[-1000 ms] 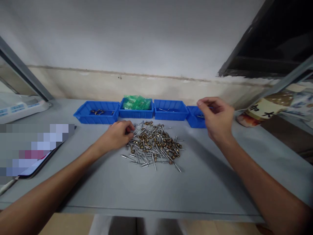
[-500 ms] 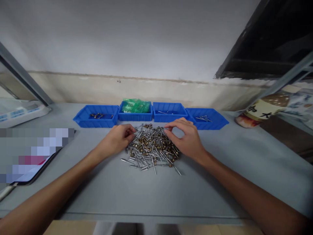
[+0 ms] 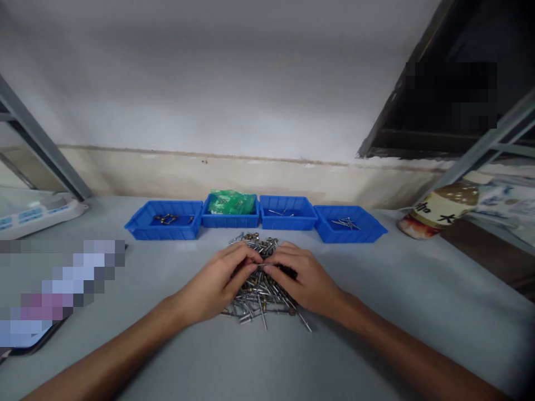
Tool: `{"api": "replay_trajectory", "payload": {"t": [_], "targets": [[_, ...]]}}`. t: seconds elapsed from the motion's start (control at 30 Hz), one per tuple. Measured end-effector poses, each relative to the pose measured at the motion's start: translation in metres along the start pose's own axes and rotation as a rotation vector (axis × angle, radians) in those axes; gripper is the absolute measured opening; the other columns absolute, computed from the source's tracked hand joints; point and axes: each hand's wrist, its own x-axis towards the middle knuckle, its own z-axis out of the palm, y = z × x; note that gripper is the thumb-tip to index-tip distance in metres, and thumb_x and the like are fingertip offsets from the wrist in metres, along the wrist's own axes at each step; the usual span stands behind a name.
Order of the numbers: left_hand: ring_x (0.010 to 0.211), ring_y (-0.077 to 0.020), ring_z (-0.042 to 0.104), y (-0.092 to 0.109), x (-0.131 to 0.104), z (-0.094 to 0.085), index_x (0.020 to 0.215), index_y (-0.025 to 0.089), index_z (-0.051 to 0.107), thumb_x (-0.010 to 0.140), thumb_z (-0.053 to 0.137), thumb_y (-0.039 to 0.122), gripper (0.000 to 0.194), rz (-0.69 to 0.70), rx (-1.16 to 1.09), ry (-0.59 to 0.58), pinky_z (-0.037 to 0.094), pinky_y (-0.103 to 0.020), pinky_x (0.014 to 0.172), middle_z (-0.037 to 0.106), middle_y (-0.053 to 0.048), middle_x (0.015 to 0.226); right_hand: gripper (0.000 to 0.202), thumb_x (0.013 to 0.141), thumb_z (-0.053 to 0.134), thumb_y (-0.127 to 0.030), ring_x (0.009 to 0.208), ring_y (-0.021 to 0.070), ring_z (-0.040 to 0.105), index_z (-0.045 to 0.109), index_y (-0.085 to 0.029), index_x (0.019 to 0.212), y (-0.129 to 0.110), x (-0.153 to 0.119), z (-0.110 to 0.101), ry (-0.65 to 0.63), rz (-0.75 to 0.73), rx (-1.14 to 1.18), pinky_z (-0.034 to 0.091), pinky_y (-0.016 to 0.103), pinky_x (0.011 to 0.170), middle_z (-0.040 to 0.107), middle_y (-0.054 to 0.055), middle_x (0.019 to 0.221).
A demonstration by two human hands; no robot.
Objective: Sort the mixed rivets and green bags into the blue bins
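Note:
A pile of silver pop rivets and brass-coloured fasteners [image 3: 267,303] lies on the grey table, partly hidden behind my fingers. Over its middle, my left hand [image 3: 228,278] and my right hand [image 3: 298,275] meet nearly tip to tip. Both are closed in a pinch, thumb against fingers. A thin silver pop rivet [image 3: 262,264] spans the small gap between them, one end in each pinch; its head is hidden.
Behind the pile stand blue bins: one with brass-coloured pieces [image 3: 165,219], one with a green bag [image 3: 232,201], two with a few silver rivets [image 3: 346,223]. A phone [image 3: 45,334] and power strip [image 3: 45,214] lie left; a bottle [image 3: 438,209] lies right.
My hands have come inward from the pile's two sides and met over its middle, with a pop rivet now between the fingertips. The view has tilted up slightly.

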Motion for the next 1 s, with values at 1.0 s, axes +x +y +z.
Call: {"api": "replay_trajectory", "payload": {"t": [1.0], "targets": [[0.127,-0.0246,0.045,-0.047,0.003,-0.010,0.128,0.023,0.052,0.100,0.038,0.026,0.032,-0.093,0.471,-0.026,0.037,-0.049,0.106,0.052,-0.008,0.137,0.031,0.078,0.064,-0.042,0.057,0.0115,0.050,0.073,-0.013,0.083,0.055,0.016,-0.018,0.379,0.514,0.493,0.035,0.024,0.050,0.063,0.004,0.066]]}}
